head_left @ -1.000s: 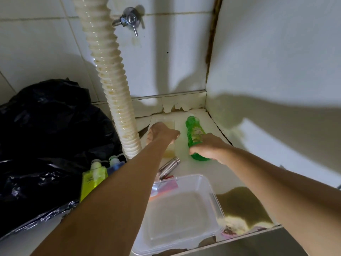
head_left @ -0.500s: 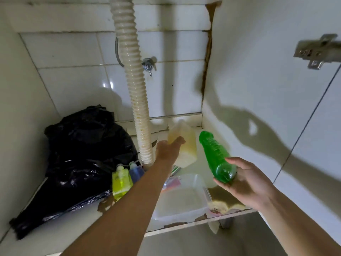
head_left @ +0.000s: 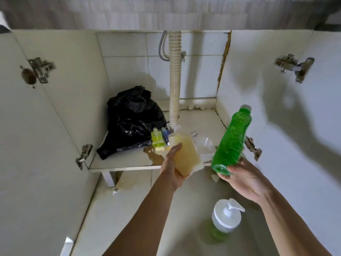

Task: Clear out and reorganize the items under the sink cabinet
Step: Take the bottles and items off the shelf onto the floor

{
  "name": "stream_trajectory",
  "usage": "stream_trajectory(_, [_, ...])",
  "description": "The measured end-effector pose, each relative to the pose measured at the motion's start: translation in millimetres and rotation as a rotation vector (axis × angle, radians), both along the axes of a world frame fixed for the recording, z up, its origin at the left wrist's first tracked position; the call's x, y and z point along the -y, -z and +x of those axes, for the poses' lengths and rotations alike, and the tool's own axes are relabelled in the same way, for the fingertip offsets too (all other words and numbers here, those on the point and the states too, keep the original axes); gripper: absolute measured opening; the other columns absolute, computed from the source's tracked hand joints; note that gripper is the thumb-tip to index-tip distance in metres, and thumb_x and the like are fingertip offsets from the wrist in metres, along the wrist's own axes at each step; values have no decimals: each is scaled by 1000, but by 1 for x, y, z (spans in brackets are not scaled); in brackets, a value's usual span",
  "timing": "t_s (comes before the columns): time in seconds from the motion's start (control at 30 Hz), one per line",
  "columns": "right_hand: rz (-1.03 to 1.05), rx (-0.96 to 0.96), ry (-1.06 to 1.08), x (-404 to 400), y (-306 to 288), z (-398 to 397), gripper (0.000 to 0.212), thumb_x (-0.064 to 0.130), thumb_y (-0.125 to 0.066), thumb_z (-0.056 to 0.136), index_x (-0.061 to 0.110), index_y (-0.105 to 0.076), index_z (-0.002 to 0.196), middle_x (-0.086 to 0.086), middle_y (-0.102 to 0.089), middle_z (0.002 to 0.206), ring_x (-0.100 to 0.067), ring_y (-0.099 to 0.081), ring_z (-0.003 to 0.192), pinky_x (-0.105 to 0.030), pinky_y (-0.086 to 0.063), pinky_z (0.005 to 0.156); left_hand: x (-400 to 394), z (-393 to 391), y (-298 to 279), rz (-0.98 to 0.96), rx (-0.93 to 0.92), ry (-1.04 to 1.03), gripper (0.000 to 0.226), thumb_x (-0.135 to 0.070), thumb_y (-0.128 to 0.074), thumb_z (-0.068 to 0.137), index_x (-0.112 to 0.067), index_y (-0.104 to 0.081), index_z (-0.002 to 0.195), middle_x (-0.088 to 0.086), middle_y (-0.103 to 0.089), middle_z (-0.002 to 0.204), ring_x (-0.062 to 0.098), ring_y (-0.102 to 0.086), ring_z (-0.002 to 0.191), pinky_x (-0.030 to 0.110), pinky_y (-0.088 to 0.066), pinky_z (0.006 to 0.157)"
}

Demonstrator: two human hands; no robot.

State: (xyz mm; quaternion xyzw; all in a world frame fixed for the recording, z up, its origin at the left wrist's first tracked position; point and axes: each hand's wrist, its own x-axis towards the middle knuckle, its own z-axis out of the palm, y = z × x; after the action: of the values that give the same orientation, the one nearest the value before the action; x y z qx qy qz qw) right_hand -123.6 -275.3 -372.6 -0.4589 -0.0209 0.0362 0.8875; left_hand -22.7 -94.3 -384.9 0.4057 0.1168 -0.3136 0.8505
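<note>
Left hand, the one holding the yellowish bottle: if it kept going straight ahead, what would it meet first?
Probably the clear plastic container on the cabinet shelf, just beyond the left hand and its yellowish bottle; depth is hard to judge.

Dim cabinet, hard shadows right — edges warped, blurry

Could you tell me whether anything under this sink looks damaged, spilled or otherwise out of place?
Yes. A brownish stain or puddle spreads over the front edge of the cabinet floor, beside the small yellow bottle. The surface along the back edge is chipped and peeling, and a brown, rotted-looking seam runs up the back right corner.
</note>
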Motion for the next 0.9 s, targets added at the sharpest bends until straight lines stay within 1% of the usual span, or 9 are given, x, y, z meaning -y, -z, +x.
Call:
stream_trajectory(0.1, [29,59,-23,-11,1,-6,70,7,-87,51,13,-49,109,-11,-56,102,-23,-58,96,-37,-40,90,-20,-10,5,33,57,-32,56,-26,-79,58,-21,-61,110,12,-66,104,32,-61,94,45,-51,82])
stream_trajectory(0.2, [22,106,-9,-15,3,-8,53,-2,-74,56,14,-55,103,-8,-61,98,-22,-61,95,-34,-48,88,-32,-10,10,168,109,-72,90,-26,-82,36,-20,-57,122,13,-64,119,37,-59,110,55,-51,90])
stream_trajectory(0.3, [-7,147,4,-19,7,-4,60,-4,-75,58,9,-47,110,-13,-58,102,-26,-58,100,-36,-48,91,-37,-7,19,299,186,-72,84,-23,-79,33,-9,-63,115,14,-68,107,34,-64,98,48,-56,83])
stream_trajectory(0.43, [-26,127,47,-24,3,-3,78,2,-78,55,9,-43,124,-11,-55,103,-26,-56,99,-32,-55,80,-44,-6,32,356,250,-41,44,-5,-74,60,-7,-63,103,9,-69,89,28,-63,82,30,-51,62])
stream_trajectory(0.53, [-85,68,149,-24,2,-3,66,11,-84,49,11,-58,110,-6,-63,96,-19,-64,90,-33,-53,84,-43,1,50,424,257,-33,76,-17,-81,41,-3,-60,113,20,-67,109,37,-64,98,44,-57,75])
stream_trajectory(0.6, [-240,-2,199,-30,6,1,75,22,-90,45,8,-56,110,-8,-63,90,-20,-63,84,-34,-51,79,-41,5,67,504,282,-11,88,-24,-82,30,-4,-60,113,21,-66,111,39,-63,104,51,-55,87])
stream_trajectory(0.67, [-403,-94,217,-38,18,5,74,31,-90,47,9,-53,107,-8,-59,83,-21,-58,79,-34,-48,73,-42,3,81,628,305,53,86,-26,-83,33,-7,-57,112,15,-65,111,35,-62,104,45,-53,87])
stream_trajectory(0.77, [-462,-247,252,-49,61,9,53,22,-86,58,12,-54,99,-7,-59,78,-23,-58,77,-36,-47,71,-44,-8,105,796,294,85,74,-23,-82,46,-16,-46,111,6,-56,110,28,-56,103,38,-51,81])
stream_trajectory(0.9, [-502,-486,327,-62,133,0,71,27,-90,48,8,-55,108,-13,-67,88,-28,-66,84,-37,-50,74,-48,-24,143,910,253,71,75,-29,-74,40,-17,-42,107,6,-52,107,28,-53,101,38,-50,82])
